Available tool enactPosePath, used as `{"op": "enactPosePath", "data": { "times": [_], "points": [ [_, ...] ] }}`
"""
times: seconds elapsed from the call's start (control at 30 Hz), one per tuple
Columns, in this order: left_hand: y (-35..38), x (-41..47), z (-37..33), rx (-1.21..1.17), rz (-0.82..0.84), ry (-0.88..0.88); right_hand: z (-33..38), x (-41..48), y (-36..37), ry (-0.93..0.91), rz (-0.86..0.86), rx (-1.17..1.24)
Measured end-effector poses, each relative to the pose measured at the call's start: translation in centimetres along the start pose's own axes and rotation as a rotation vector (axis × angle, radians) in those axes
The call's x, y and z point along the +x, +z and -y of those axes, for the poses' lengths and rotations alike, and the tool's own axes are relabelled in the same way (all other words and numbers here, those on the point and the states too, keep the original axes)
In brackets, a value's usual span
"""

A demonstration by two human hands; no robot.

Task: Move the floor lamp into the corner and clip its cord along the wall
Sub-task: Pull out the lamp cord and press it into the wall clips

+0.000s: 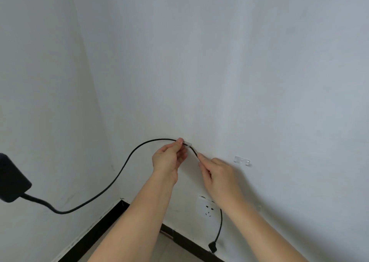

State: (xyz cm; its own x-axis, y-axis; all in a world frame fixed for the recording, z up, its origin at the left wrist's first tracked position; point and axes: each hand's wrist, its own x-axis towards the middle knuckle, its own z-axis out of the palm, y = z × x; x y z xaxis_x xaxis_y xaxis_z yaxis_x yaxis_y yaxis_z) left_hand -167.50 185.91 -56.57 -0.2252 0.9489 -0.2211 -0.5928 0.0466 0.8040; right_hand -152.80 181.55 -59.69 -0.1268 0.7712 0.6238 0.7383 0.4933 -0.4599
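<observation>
Trailing from the black lamp part (12, 178) at the left edge, the black cord (123, 163) arcs up to the first clear clip (187, 143), where the left hand (168, 158) pinches it against the wall. Just right, the right hand (216, 172) pinches the cord lower. The second clip (242, 160), empty, lies right of both, nearer the right hand.

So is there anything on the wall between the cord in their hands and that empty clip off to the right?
Nothing visible. The cord is pinched by the left hand at the first clip and by the right hand just past it. Only bare wall lies between there and the empty clip.
</observation>
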Motion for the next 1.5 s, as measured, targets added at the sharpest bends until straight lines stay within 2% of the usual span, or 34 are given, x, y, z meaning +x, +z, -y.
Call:
{"op": "enactPosePath", "data": {
  "times": [0.2,0.3,0.43,0.53,0.67,0.77,0.9,1.27,1.33,1.5],
  "points": [
    [0.3,-0.5,0.1,0.008,-0.029,-0.004,0.1,-4.5,-2.4,0.319,-0.037,0.287],
    [0.4,-0.8,0.0,0.025,-0.044,-0.013,0.0,-4.3,-4.6,0.425,-0.093,0.317],
    [1.2,-1.9,0.1,0.009,-0.112,-0.02,-0.7,-3.3,-6.7,0.495,-0.063,0.307],
    [1.9,-3.2,1.0,0.078,-0.119,-0.06,-1.1,-3.1,-8.0,0.503,-0.094,0.278],
    [2.4,-5.3,2.4,0.065,0.053,-0.14,-1.1,-3.1,-9.0,0.456,-0.099,0.189],
    [2.9,-6.7,3.3,0.085,0.169,-0.142,-0.6,-2.9,-9.2,0.386,-0.17,0.114],
    [3.8,-7.8,4.3,0.152,0.27,-0.173,-0.1,-2.6,-9.5,0.34,-0.17,0.065],
    [4.8,-7.5,5.7,0.01,0.192,-0.207,-0.5,-3.4,-12.3,0.469,0.031,0.015],
    [5.0,-7.7,5.9,-0.021,0.191,-0.211,-0.4,-2.7,-13.0,0.427,0.028,-0.023],
    [5.5,-8.1,5.9,-0.059,0.183,-0.229,0.0,-0.3,-13.6,0.184,0.041,-0.222]
  ]
}}
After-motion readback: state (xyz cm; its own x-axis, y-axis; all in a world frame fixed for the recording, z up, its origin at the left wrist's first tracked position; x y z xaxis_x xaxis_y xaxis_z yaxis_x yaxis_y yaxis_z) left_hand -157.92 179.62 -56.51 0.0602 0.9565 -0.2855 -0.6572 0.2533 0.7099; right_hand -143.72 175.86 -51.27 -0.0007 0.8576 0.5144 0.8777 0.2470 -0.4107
